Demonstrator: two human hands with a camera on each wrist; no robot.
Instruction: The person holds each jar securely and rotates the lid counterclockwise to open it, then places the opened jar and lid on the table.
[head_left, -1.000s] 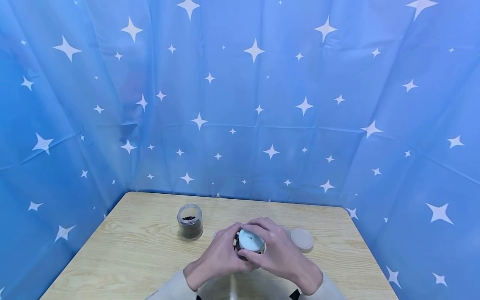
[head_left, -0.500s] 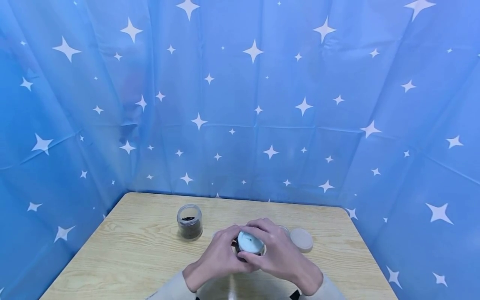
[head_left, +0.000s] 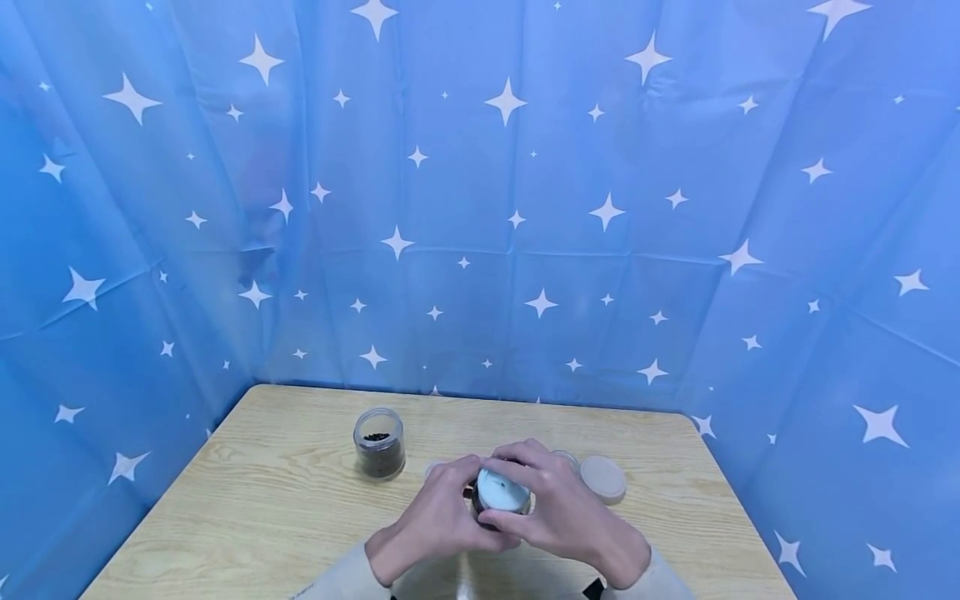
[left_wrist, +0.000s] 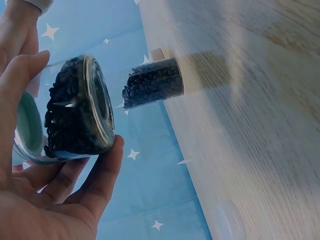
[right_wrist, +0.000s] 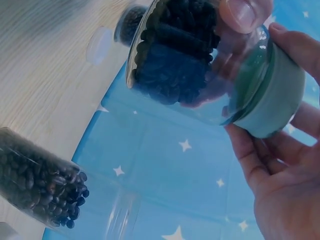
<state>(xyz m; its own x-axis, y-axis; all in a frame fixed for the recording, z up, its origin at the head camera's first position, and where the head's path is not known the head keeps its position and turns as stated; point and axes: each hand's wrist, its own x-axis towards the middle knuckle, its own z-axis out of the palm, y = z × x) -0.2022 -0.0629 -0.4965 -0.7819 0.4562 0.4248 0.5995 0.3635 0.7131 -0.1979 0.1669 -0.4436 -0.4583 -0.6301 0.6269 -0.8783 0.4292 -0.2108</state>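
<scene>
Both hands hold a clear glass jar (left_wrist: 67,107) part-filled with dark beans, lifted above the table. My left hand (head_left: 442,512) grips the jar's glass body, its fingers spread around the side and base in the left wrist view. My right hand (head_left: 558,508) holds the pale blue-green lid (head_left: 502,490), which sits on the jar's mouth. Fingers and thumb wrap the lid's rim in the right wrist view, where the lid (right_wrist: 275,97) meets the glass. How tightly it is seated cannot be told.
An uncovered glass jar (head_left: 380,454) of dark contents stands back left on the wooden table (head_left: 247,492). Another jar of beans (right_wrist: 42,187) shows in the right wrist view. A whitish round lid (head_left: 603,479) lies right of the hands. A starred blue curtain (head_left: 465,208) surrounds the table.
Both hands stay around the jar and lid. The right hand and lid have shifted very slightly toward the near edge; the rest looks unchanged.
</scene>
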